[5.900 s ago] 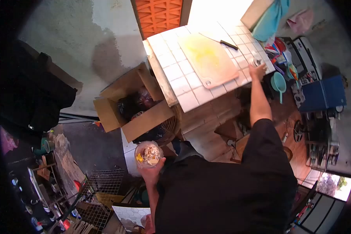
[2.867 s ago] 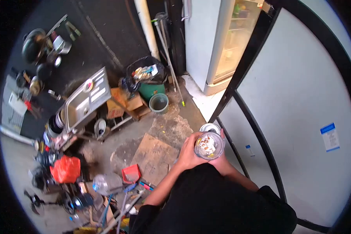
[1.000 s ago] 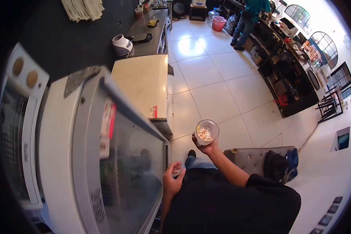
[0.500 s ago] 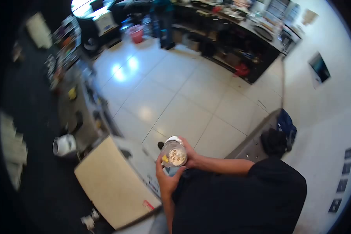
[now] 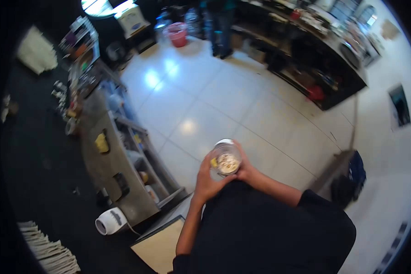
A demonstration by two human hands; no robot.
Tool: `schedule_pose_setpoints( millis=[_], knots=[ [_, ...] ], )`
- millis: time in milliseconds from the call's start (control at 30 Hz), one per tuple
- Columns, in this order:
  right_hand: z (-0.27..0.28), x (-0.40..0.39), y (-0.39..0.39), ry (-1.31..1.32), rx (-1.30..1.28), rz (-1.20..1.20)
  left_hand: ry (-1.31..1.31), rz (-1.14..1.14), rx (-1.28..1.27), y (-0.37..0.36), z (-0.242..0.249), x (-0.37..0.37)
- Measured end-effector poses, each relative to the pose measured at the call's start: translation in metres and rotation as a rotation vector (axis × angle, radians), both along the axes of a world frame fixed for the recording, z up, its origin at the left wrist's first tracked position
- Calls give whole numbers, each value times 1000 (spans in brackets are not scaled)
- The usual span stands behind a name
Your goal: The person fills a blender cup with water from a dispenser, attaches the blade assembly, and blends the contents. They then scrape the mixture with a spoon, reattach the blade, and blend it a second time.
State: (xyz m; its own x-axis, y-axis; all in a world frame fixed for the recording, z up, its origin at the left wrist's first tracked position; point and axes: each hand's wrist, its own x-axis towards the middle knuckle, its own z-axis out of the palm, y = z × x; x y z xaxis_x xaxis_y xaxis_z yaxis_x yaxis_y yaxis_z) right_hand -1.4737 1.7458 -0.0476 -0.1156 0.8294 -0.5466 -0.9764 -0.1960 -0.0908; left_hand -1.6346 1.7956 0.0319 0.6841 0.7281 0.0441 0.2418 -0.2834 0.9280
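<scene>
In front of my torso both hands hold a clear round container (image 5: 227, 163), seen from above. Inside it is a pale, creamy-looking filling with brown bits on top, and a small yellow patch shows at its left side. My left hand (image 5: 207, 181) is wrapped round the near left side, thumb along the front. Closed on the right side is my right hand (image 5: 245, 165), its fingers partly hidden behind the container. A white rounded edge (image 5: 223, 142) shows just beyond the rim, between the hands.
Left stands a metal counter (image 5: 123, 198) with open shelves; a yellow cloth (image 5: 102, 143) and a white appliance (image 5: 110, 221) are beside me. Ahead, a person (image 5: 219, 27) stands near a pink bucket (image 5: 177, 34). A dark shelving unit (image 5: 301, 55) stands right, dark bags (image 5: 349, 178) nearer.
My view has turned and moved forward; the pale board-like top at left slides down and the metal counter shows more. Both hands keep hold of the container.
</scene>
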Motion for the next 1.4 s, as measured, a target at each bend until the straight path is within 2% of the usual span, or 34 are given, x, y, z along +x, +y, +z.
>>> schedule_pose_setpoints(
  millis=[133,200,267,333,400,500,633,767,800,900,1000,1100,1200,1267,1300,1400],
  knots=[
    [-3,28,138,-42,-13,96,-26,108,30,120,-25,24],
    [8,43,212,-142,-112,171,-12,171,-68,180,-28,35],
    [17,51,289,-125,-76,244,20,247,-25,241,-12,40],
    [30,56,355,-104,21,317,-43,331,-104,286,0,42],
    [42,55,418,-161,-2,399,-40,432,-109,328,5,42],
    [36,47,513,-138,21,518,-11,621,2,401,3,46],
    [17,30,628,-256,38,580,7,659,-20,526,-9,38],
    [0,30,739,-124,36,438,124,610,79,655,-15,28],
    [6,32,767,-129,37,439,120,610,80,686,-13,32],
    [28,50,833,-210,60,236,-30,573,124,769,1,51],
    [35,69,901,-159,85,127,-15,518,128,850,15,75],
    [22,88,977,-84,101,29,17,414,228,931,4,97],
    [-4,116,1060,-79,76,-4,44,370,259,1011,-13,124],
    [-28,139,1124,-55,125,24,25,411,141,1066,-23,144],
    [-26,147,1151,-59,27,30,61,416,82,1091,-23,152],
    [-14,176,1224,-58,79,93,91,388,164,1155,-15,176]
  ],
)
